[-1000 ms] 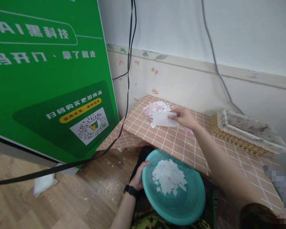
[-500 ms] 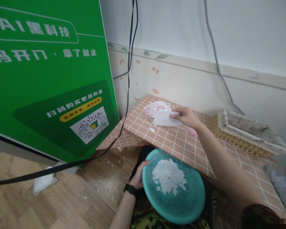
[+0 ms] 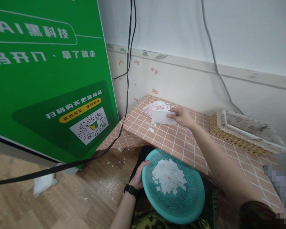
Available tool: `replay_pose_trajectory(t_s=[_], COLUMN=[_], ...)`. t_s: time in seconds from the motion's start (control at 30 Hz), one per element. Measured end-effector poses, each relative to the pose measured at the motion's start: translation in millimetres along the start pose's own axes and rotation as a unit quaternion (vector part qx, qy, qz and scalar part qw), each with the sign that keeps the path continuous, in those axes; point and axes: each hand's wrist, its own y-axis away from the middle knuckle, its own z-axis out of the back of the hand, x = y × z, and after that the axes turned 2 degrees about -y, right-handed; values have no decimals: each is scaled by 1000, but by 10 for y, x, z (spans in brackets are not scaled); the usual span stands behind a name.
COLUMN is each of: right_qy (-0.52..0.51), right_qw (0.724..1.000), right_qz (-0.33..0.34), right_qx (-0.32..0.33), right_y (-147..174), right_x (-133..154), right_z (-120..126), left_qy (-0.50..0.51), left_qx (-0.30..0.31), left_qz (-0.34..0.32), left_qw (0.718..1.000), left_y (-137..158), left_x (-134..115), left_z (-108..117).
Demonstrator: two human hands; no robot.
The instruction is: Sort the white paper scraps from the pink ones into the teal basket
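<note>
My left hand [image 3: 139, 175] grips the left rim of a teal plastic basket [image 3: 150, 200] tilted over my lap below the table's edge. Inside lies a heap of white paper scraps [image 3: 168, 175]. Over the table, my right hand [image 3: 181, 117] pinches a white card [image 3: 160, 117] between thumb and fingers. The card's left end is at a pile of white and pink paper scraps [image 3: 154, 107] and hides part of it. Several loose white bits [image 3: 152, 130] lie on the cloth near the card. Something pink [image 3: 188, 131] is partly covered by my right wrist.
A checked brown cloth [image 3: 171, 140] covers the table against the wall. A lined wicker basket [image 3: 238, 141] stands at its right. On the left rises a green cabinet [image 3: 45, 76], with a black cable [image 3: 127, 95] hanging before it. Scraps and a white bag [image 3: 44, 184] lie on the floor.
My right hand has moved slightly left with the card, toward the scrap pile, uncovering less of it. My left hand and the teal basket have stayed in place.
</note>
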Motion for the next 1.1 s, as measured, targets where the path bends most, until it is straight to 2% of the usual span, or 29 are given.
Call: replay_pose_trajectory(t_s=[0.13, 0.37, 0.53, 0.63, 0.77, 0.9, 1.1], right_qy=[-22, -32, -62, -63, -14, 25, 39], right_qw=[999, 999, 996, 997, 999, 999, 999], right_qz=[-7, -23, -23, -20, -1, 21, 15], right_qx=[49, 25, 60, 24, -32, -25, -29], right_y=[17, 73, 108, 71, -37, -113, -111], right_x=[28, -6, -17, -17, -7, -7, -69], right_z=[91, 207, 199, 149, -13, -132, -96], left_qy=[0, 6, 1, 2, 3, 6, 9], left_qx=[4, 7, 6, 2, 12, 16, 7], left_qz=[-5, -9, -12, -18, -12, -8, -3], left_qw=[1000, 1000, 1000, 1000, 1000, 1000, 1000], left_y=[1, -22, -15, -16, -17, -18, -27], left_x=[-7, 7, 6, 8, 9, 6, 14], left_z=[-10, 18, 25, 28, 25, 33, 50])
